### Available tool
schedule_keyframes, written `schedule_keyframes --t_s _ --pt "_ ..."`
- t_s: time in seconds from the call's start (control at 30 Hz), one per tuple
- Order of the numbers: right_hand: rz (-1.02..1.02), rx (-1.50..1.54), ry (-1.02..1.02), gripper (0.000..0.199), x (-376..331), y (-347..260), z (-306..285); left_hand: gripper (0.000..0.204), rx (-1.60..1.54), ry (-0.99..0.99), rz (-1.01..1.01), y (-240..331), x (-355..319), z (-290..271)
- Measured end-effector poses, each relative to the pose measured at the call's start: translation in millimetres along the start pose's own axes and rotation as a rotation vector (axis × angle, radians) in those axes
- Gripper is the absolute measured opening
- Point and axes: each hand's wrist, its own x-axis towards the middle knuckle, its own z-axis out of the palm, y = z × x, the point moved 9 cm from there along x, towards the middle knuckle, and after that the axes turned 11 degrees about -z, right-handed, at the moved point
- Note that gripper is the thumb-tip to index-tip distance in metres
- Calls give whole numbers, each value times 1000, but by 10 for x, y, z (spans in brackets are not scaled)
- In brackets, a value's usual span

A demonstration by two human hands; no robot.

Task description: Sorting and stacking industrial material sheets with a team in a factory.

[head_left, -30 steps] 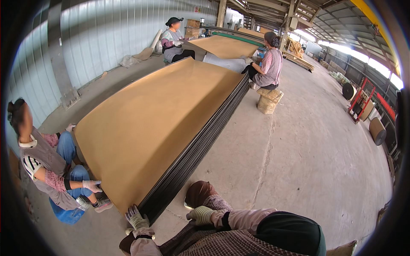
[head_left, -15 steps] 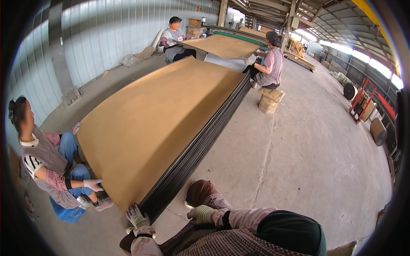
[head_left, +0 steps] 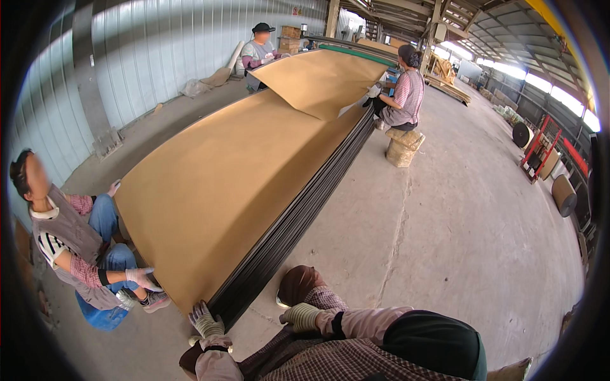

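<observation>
A long stack of large brown sheets [head_left: 216, 159] with dark layered edges [head_left: 292, 235] stretches away from me. My left hand [head_left: 206, 320], in a striped knit glove, lies at the near corner of the stack with its fingers spread over the edge. My right hand [head_left: 302, 317], in a matching glove, rests by my bent leg holding nothing I can see, its fingers lying loosely along it. Over the far end of the stack, a loose brown sheet [head_left: 324, 82] hangs between two people, one corner drooping onto the stack.
A person [head_left: 76, 247] sits on a blue seat [head_left: 101, 312] at my left, hands at the stack's edge. Another person [head_left: 259, 51] is at the far left; one [head_left: 406, 95] sits on a wrapped block [head_left: 403, 148] at the far right. A red hand truck [head_left: 540, 149] stands right.
The loose sheet at the far end has come toward me over the stack, covering the pale patch there. The person at my left has raised their head. My hands have stayed nearly still.
</observation>
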Motion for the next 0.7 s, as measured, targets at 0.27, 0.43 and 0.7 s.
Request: schedule_keyframes --t_s 0.27,0.43,0.7 --pt "20 7 -54 35 13 -16 13 88 -3 0 -9 -34 -13 0" --pt "21 9 -52 35 10 13 60 88 1 -6 -16 -12 -29 -17" --pt "29 6 -70 35 5 -16 23 88 3 -9 -17 -20 -23 4"
